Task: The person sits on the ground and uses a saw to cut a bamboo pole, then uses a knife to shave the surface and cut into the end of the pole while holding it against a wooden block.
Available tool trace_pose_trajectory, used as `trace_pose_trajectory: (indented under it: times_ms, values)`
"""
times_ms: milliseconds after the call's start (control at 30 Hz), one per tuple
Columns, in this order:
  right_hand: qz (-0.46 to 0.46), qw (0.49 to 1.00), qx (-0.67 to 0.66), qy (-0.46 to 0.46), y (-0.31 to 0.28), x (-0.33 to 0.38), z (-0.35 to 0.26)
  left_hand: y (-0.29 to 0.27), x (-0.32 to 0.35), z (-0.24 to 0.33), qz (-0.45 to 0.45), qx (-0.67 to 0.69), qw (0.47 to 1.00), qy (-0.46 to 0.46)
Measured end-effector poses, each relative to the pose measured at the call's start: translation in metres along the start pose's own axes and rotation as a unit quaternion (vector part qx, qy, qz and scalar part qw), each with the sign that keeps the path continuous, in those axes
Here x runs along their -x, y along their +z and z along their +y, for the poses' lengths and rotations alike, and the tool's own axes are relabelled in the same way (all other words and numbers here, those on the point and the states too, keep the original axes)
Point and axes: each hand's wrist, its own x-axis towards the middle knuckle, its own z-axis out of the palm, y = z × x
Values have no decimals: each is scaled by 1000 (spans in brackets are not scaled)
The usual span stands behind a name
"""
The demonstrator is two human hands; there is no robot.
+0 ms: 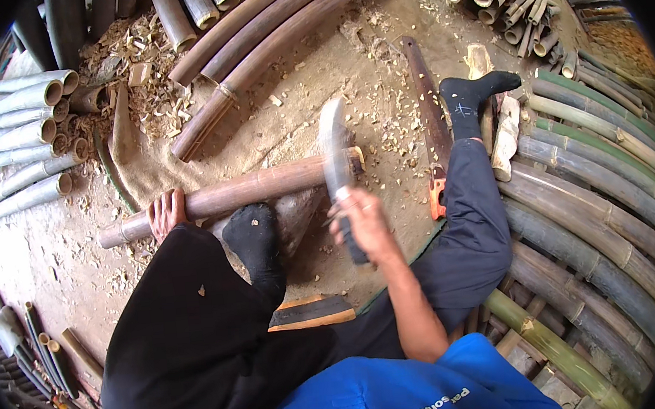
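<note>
A brown bamboo pole (pixel 260 185) lies crosswise in front of me, resting on a grey block (pixel 301 218). My left hand (pixel 166 212) is closed over the pole near its left end. My right hand (pixel 362 221) grips the dark handle of a machete (pixel 333 145). Its curved blade is smeared by motion and points away from me. In the picture the blade crosses the pole near its right end; whether it touches the bamboo I cannot tell. My left foot, in a black sock (pixel 255 238), is beside the pole's near side.
What looks like a handsaw (pixel 430 117) with an orange handle lies right of the pole. Thicker bamboo poles (pixel 275 49) lie beyond. Cut bamboo pieces (pixel 21 135) are stacked left, long poles (pixel 599 196) right. Wood chips (pixel 134 42) litter the floor. My right leg (pixel 461 216) stretches forward.
</note>
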Motion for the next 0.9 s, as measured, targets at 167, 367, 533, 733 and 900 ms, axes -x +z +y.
trace_pose_trajectory:
  times_ms: [167, 367, 533, 733, 900]
  values:
    - [81, 994, 69, -11, -30, -7, 15, 20, -4, 9, -4, 7, 1000, 2]
    - [9, 999, -20, 35, 0, 2, 6, -45, -24, 2, -192, 90, 977, -4]
    - [43, 999, -28, -4, -52, -5, -18, -51, -54, 7, -327, 84, 940, -58]
    - [60, 998, 1, -14, -31, -29, -4, -35, -40, 18, -164, 94, 982, -31]
    - [34, 999, -28, -8, -25, -17, -10, -36, -34, 13, -163, 84, 983, -26]
